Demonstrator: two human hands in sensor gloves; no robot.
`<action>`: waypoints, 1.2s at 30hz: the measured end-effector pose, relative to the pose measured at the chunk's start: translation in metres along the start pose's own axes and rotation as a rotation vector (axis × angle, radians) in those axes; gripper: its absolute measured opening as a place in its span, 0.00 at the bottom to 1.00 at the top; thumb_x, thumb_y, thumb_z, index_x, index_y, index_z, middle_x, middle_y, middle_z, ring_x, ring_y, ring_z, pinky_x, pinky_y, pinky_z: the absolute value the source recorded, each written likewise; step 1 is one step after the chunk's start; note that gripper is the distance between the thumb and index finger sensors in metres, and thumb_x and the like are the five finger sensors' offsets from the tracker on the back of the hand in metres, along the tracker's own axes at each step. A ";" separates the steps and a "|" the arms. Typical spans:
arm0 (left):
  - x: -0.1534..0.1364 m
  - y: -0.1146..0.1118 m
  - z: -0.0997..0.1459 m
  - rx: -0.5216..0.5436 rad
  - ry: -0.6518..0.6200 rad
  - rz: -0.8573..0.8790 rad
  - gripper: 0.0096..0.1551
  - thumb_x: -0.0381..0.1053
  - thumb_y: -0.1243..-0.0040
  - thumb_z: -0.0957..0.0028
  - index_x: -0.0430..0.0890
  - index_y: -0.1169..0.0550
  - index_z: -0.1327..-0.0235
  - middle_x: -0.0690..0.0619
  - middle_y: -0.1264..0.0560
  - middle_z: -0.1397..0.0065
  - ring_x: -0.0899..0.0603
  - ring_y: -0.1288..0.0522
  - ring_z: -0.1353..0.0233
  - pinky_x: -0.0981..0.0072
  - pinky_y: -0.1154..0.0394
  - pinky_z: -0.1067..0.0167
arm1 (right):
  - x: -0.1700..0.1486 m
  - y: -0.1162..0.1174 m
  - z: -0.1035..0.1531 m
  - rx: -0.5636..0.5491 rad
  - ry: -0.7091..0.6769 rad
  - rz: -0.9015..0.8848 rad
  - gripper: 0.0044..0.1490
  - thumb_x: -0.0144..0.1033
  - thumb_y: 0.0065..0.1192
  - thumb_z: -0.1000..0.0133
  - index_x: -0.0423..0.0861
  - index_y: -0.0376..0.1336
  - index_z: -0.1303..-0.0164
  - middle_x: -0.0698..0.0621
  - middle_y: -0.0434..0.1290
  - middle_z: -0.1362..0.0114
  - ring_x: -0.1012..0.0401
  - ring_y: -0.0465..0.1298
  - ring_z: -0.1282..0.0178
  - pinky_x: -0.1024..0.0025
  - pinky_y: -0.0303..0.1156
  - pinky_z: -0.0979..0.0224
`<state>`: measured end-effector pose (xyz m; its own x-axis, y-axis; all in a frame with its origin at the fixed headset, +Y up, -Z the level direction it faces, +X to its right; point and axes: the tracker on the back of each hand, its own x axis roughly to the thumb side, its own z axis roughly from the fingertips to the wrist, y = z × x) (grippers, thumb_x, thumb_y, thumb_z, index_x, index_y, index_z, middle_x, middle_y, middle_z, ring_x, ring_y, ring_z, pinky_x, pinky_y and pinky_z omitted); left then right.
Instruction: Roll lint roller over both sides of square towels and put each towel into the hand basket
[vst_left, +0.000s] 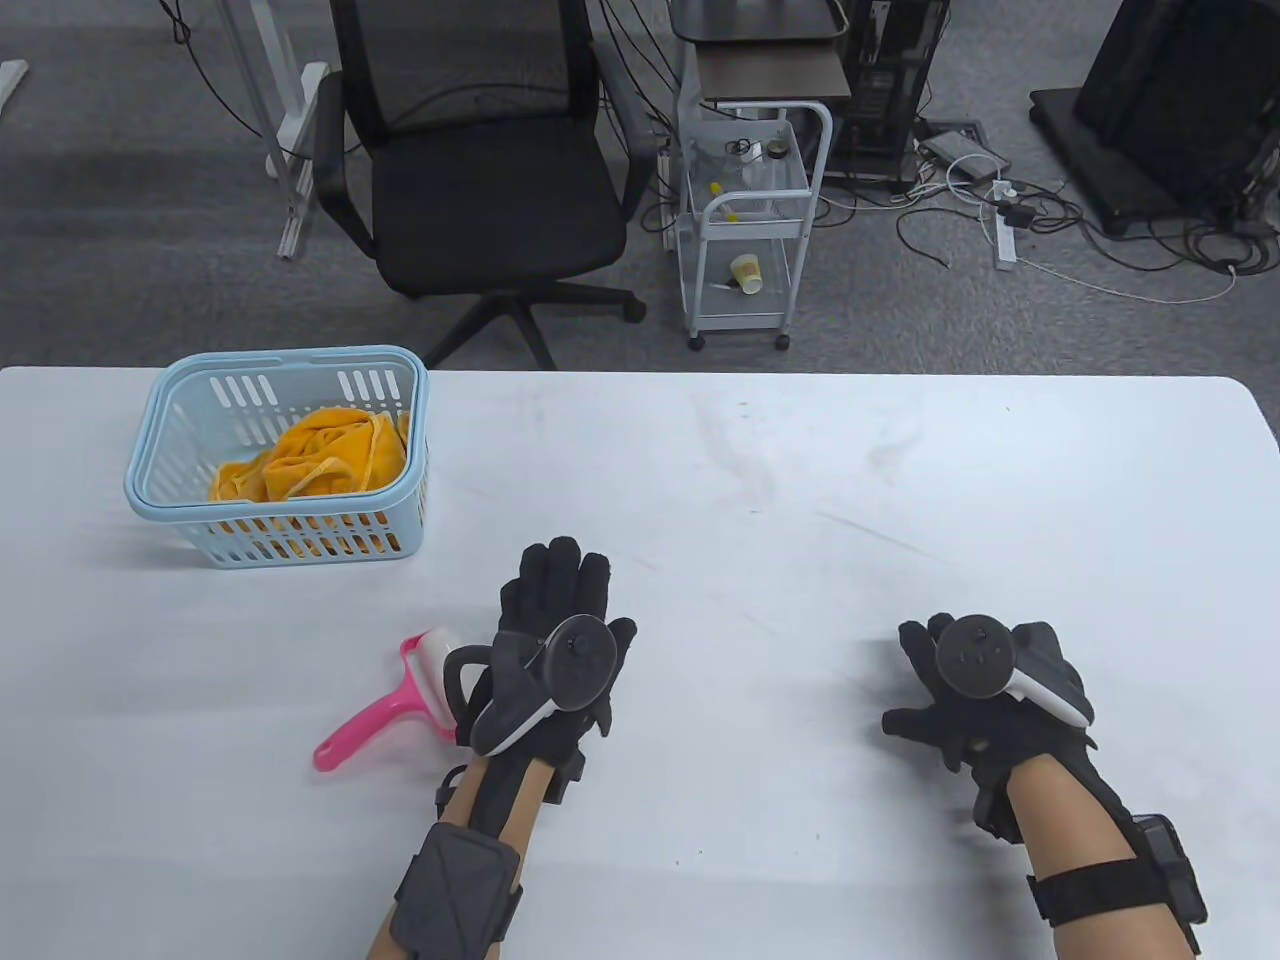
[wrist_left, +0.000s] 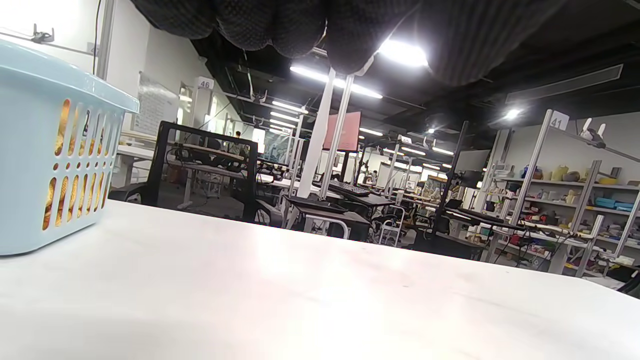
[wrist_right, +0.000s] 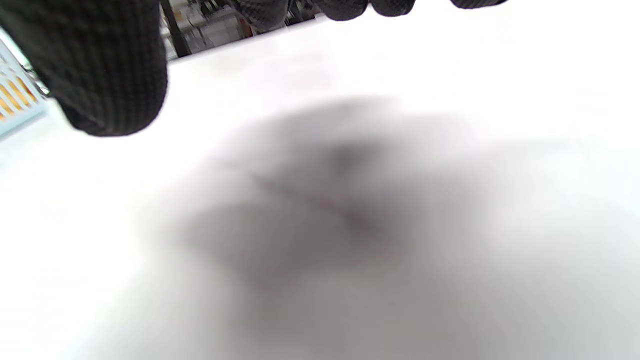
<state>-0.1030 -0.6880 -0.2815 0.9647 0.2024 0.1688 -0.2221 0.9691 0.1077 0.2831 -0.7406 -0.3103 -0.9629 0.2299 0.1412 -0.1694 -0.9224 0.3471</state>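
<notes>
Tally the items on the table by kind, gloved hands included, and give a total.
Hand basket: 1
Orange towel bundle inside the basket: 1 (separate towels cannot be told apart)
Pink lint roller: 1
Gloved hands: 2, left hand and right hand
Total: 5

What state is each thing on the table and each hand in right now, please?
Hand basket: upright on the table, holding towels.
Orange towels: crumpled inside the basket.
Lint roller: lying on the table just left of the left hand, not held.
Left hand: fingers straight, holding nothing.
Right hand: fingers loosely curled, holding nothing.
</notes>
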 end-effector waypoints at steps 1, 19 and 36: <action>0.001 0.000 0.000 0.001 -0.006 -0.003 0.37 0.62 0.45 0.44 0.50 0.34 0.23 0.42 0.46 0.14 0.30 0.46 0.16 0.35 0.42 0.28 | 0.010 -0.010 0.002 -0.020 -0.012 -0.004 0.63 0.64 0.68 0.47 0.46 0.41 0.14 0.36 0.41 0.13 0.34 0.43 0.16 0.27 0.51 0.25; 0.025 -0.010 0.010 0.040 -0.067 -0.112 0.36 0.62 0.57 0.44 0.50 0.35 0.23 0.43 0.47 0.14 0.31 0.48 0.16 0.36 0.43 0.27 | 0.116 0.005 0.015 -0.499 -0.015 0.036 0.43 0.52 0.48 0.37 0.42 0.48 0.16 0.39 0.45 0.14 0.38 0.41 0.17 0.31 0.50 0.25; 0.051 -0.026 0.013 0.032 -0.101 -0.191 0.35 0.60 0.57 0.44 0.50 0.36 0.23 0.44 0.48 0.13 0.32 0.50 0.16 0.37 0.45 0.27 | 0.095 0.022 0.012 -0.484 0.021 0.096 0.41 0.50 0.48 0.37 0.42 0.48 0.17 0.41 0.43 0.15 0.42 0.36 0.19 0.38 0.44 0.25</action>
<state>-0.0496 -0.7047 -0.2628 0.9709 -0.0013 0.2395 -0.0426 0.9831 0.1778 0.1905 -0.7358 -0.2782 -0.9822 0.1352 0.1306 -0.1531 -0.9785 -0.1383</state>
